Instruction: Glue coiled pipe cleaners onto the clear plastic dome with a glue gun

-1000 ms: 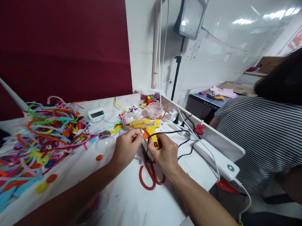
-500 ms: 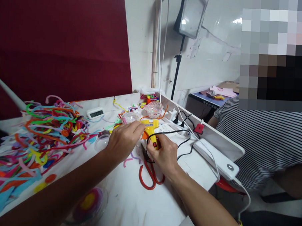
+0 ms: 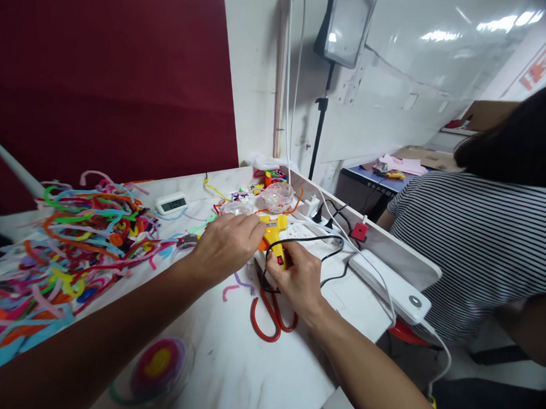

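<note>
A yellow hot glue gun (image 3: 278,232) with an orange trigger and a red switch is over the table, its body tilted. My right hand (image 3: 297,275) is closed around the lower handle, and the black cord loops across the fingers. At the gun's front end, my left hand (image 3: 230,240) has its fingers curled and pressed together, touching or nearly touching the gun. Those fingertips and the nozzle are hidden, so what they pinch cannot be made out. Below my right hand lie red-handled scissors (image 3: 268,325).
A heap of coloured pipe cleaners (image 3: 95,233) covers the left side. A digital timer (image 3: 171,204), a clear bowl (image 3: 277,197) and a power strip (image 3: 330,230) stand behind. A round clear container (image 3: 157,368) is in front. A long white case (image 3: 389,288) lies by the right edge, near a person in a striped shirt (image 3: 479,237).
My left hand has rolled slightly over the front of the glue gun, covering more of it. My right hand and the gun have barely moved.
</note>
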The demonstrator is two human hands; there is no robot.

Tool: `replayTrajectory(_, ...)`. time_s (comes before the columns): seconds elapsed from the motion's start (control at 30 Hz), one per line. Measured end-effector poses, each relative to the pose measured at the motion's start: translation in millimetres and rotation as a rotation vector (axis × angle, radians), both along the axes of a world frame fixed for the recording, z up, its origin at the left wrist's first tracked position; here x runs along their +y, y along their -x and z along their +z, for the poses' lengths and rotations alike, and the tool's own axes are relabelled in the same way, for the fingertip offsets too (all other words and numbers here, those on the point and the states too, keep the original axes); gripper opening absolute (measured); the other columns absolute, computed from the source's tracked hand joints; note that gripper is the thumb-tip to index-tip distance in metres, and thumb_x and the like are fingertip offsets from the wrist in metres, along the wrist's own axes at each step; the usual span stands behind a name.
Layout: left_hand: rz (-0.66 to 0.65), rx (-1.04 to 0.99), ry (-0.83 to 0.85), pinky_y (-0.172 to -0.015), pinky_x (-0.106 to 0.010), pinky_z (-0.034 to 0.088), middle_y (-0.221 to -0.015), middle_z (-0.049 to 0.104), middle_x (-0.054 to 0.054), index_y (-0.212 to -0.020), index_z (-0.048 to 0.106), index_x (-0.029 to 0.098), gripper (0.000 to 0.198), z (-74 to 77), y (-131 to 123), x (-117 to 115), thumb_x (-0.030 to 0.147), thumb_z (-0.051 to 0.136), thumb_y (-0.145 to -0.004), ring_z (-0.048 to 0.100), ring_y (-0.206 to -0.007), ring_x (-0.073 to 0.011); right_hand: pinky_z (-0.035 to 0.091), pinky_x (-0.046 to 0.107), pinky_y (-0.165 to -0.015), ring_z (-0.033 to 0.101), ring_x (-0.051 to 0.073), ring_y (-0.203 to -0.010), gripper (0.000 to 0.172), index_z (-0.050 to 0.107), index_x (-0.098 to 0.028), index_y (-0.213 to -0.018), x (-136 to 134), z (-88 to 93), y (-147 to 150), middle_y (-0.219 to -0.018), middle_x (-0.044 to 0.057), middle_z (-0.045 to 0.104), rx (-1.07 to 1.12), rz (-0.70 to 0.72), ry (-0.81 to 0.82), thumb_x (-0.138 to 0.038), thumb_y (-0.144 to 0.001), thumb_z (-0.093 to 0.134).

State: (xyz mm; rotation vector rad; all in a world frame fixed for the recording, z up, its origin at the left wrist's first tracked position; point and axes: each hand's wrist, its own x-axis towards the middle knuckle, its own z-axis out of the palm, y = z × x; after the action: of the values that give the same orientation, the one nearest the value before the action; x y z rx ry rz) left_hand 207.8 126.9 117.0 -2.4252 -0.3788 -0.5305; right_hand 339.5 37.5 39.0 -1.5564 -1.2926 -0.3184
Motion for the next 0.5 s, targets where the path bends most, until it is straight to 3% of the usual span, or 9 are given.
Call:
replayTrajectory(0.27,0.035,0.076,-0.056,-0.063,-0.036,0.041,-0.076,0.061,-0.008,-0.083,0.058,0.015,0.019,1.4,-5.7,3.1,0.007,0.043,-0.09,0.06,-0.069,-0.0245,0.039,0.025,-0.054,0.052,0.013,-0.053,0.013,0.064,-0.018,-0.078,0.2,-1.6,-2.3,-0.062,-0.001,0.061,0.025,0.0,-0.006,-0.029,-0.079,0.058)
replayTrajectory(0.5,0.01,-0.03,-0.08,-0.061,-0.035,0.044,-0.074,0.06,-0.006,-0.082,0.057,0.015,0.012,-13.5,-4.2,9.3,0.015,0.049,-0.091,0.061,-0.066,-0.0237,0.037,0.025,-0.054,0.051,0.013,-0.052,0.015,0.066,-0.015,-0.077,1.5,-0.8,-0.4,-0.06,0.0,0.06,0.033,-0.012,0.037,-0.028,-0.078,0.058)
